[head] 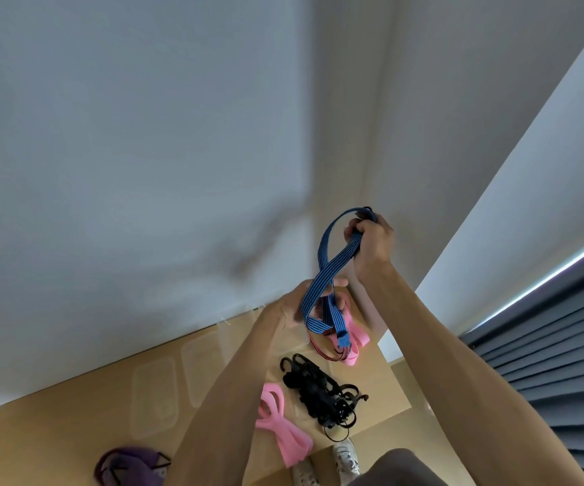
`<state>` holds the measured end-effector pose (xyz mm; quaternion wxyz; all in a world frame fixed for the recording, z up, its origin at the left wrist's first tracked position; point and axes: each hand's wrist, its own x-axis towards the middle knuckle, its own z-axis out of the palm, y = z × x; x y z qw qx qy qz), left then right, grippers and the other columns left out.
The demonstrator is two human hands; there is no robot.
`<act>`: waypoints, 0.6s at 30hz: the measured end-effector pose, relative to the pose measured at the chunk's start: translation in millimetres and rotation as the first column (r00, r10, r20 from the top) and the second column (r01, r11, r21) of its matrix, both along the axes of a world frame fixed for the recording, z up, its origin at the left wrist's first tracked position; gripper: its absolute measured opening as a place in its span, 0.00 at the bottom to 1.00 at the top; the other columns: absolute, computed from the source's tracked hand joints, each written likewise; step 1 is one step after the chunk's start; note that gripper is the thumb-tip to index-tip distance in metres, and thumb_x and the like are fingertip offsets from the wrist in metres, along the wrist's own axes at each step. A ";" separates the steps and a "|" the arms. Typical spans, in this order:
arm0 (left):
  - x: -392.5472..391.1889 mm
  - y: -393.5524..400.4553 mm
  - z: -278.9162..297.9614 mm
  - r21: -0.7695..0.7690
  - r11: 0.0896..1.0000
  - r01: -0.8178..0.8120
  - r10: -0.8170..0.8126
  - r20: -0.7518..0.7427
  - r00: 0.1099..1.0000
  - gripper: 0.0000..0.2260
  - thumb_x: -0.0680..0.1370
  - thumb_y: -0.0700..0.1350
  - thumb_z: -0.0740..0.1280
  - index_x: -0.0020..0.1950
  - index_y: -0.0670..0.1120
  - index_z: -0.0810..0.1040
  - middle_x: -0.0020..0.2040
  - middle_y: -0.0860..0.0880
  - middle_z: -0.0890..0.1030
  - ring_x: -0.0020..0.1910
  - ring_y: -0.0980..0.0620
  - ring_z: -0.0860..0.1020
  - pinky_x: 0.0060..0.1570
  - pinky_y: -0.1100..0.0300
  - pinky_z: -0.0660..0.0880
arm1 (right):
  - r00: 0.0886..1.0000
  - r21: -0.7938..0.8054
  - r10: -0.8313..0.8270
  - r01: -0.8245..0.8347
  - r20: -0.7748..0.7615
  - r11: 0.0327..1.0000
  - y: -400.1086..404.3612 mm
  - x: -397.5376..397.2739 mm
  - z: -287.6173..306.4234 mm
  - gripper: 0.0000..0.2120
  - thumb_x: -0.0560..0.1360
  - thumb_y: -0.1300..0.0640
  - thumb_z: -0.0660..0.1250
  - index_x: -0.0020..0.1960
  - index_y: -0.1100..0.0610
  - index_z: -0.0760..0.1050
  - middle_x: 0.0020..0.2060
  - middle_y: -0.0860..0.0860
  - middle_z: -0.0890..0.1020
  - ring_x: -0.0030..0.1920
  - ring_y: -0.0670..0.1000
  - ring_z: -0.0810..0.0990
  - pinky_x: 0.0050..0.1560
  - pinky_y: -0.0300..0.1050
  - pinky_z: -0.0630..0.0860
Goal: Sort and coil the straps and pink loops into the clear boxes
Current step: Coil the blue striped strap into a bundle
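Note:
A blue striped strap is stretched in a twisted figure-eight between my two hands, raised above the table. My right hand grips its upper loop. My left hand holds the lower loops, with a blue end piece hanging below. Pink loops lie on the table's near side, and more pink loops lie farther back with a red strap. A black pile of hooked straps sits between them. Clear boxes rest on the table to the left.
The wooden table stands against a white wall. A purple bundle lies at its near left edge. Grey blinds hang on the right. Shoes show on the floor below the table's edge.

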<state>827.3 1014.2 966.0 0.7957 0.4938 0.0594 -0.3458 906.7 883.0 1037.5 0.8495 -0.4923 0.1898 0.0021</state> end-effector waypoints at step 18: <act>6.8 22.3 59.6 0.490 0.719 -0.493 0.144 0.589 0.795 0.14 0.83 0.36 0.55 0.59 0.41 0.79 0.34 0.46 0.80 0.29 0.49 0.75 0.36 0.56 0.74 | 0.993 -0.363 0.114 -0.099 0.020 0.926 -2.9 -59.0 -55.2 0.21 0.75 0.52 0.64 0.67 0.54 0.73 0.56 0.47 0.81 0.53 0.40 0.80 0.56 0.40 0.73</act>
